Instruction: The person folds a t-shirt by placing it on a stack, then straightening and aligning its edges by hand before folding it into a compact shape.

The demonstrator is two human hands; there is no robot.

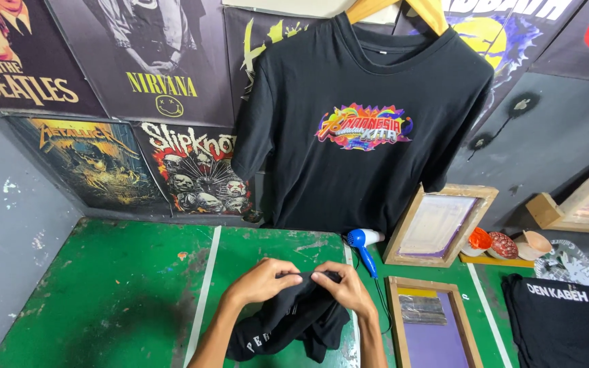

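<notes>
Black garment (294, 324) bunched on the green table (124, 293), nearest the lens. Left hand (262, 281) and right hand (344, 287) both pinching its upper edge. Probably soft, light, floppy; best gripped along a hem with both hands.

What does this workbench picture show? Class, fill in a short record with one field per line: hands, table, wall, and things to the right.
Left hand: left hand pinches the bunched black cotton T-shirt.
Right hand: right hand has a grip on the same shirt, fingers closed.
Table: green painted tabletop with white lines.
Wall: black printed T-shirt on a wooden hanger, posters beside it.
Right side: blue hair dryer, wooden-framed printing screen, folded black shirt.
</notes>
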